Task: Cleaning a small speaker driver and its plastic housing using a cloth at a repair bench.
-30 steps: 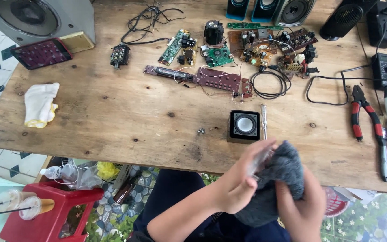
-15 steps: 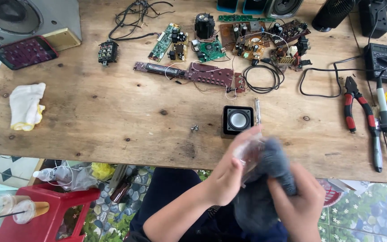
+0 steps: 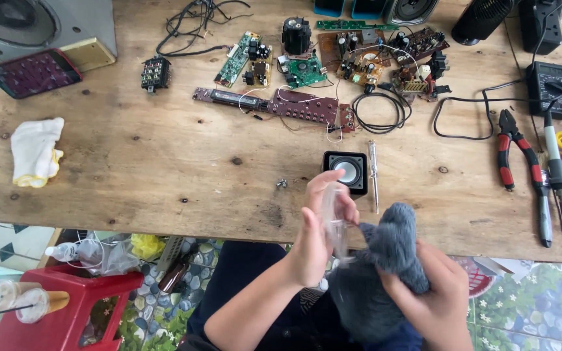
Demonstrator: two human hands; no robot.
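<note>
Nearest the camera, at the table's near edge, the right hand point(image 3: 434, 296) is bunched tight around a grey fluffy cloth point(image 3: 385, 260), pressing it against a small clear plastic piece point(image 3: 335, 218) that the left hand point(image 3: 320, 234) grips upright between fingers and thumb. The piece is blurred and see-through, so how clean it already is cannot be told; judging by the cloth lying against it, the wiping looks under way rather than finished, and nothing has been put back together. Just beyond the hands on the wooden table point(image 3: 164, 169) stands a small black speaker point(image 3: 346, 170), a thin screwdriver point(image 3: 374, 175) beside it on the right and a few loose screws point(image 3: 281, 184) to its left. Farther off lie bare circuit boards point(image 3: 307, 71) and coiled wire. To the right are red-handled pliers point(image 3: 515, 153); at the left, a white rag point(image 3: 35, 151).
</note>
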